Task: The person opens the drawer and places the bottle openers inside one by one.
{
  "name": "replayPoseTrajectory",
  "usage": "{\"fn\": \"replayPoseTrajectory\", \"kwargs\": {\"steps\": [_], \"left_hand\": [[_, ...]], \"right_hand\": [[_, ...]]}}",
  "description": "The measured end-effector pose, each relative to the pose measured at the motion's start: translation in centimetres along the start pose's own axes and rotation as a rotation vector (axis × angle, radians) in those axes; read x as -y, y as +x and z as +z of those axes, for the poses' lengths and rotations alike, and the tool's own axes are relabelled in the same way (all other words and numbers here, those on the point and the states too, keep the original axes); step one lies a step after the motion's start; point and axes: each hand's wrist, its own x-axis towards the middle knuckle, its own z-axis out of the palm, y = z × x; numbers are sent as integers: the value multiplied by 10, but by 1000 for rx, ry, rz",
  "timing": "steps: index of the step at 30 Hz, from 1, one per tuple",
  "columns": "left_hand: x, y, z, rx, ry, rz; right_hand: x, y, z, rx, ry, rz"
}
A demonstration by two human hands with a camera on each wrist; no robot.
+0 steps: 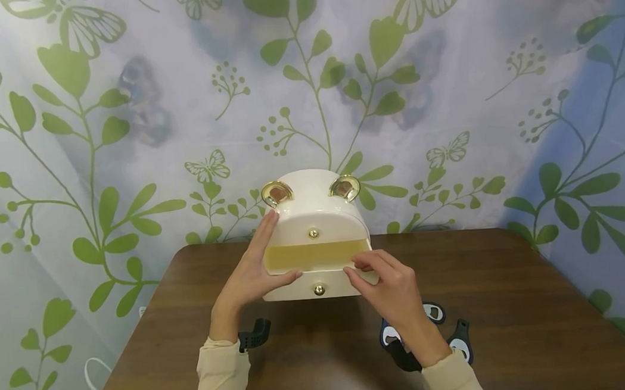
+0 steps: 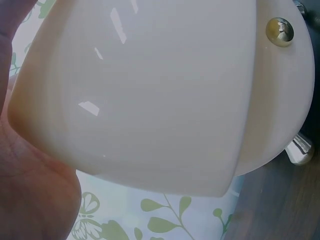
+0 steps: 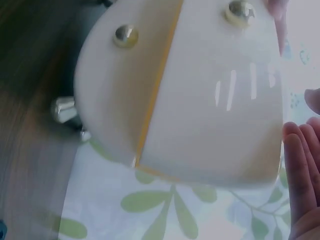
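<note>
A white drawer box (image 1: 313,213) with two gold-rimmed ears stands before me in the head view. Its lower drawer (image 1: 288,287), with a round gold knob, is pulled out and shows a yellowish inside. My left hand (image 1: 247,276) rests against the box's left side, fingers straight and pointing up, thumb lying along the drawer's rim. At the right end of that rim is my right hand (image 1: 390,282), thumb and fingertips slightly apart. In the right wrist view, its fingers (image 3: 300,160) reach the edge of the white front (image 3: 250,125). The upper drawer (image 1: 293,231) is closed.
Several dark-rimmed tags with white centres, one a tag (image 1: 460,350), lie on the brown wooden table (image 1: 302,374) near my right forearm. Behind hangs a cloth (image 1: 176,78) printed with green leaves and butterflies. A white cable (image 1: 89,375) loops at the table's left edge.
</note>
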Motion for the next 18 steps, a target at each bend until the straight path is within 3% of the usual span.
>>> {"fn": "replayPoseTrajectory", "kwargs": {"steps": [12, 18], "left_hand": [[-1, 0, 0, 2, 4, -13], [0, 0, 0, 1, 0, -14]], "right_hand": [[-27, 0, -18, -23, 11, 86], [-42, -3, -24, -14, -47, 113]]}}
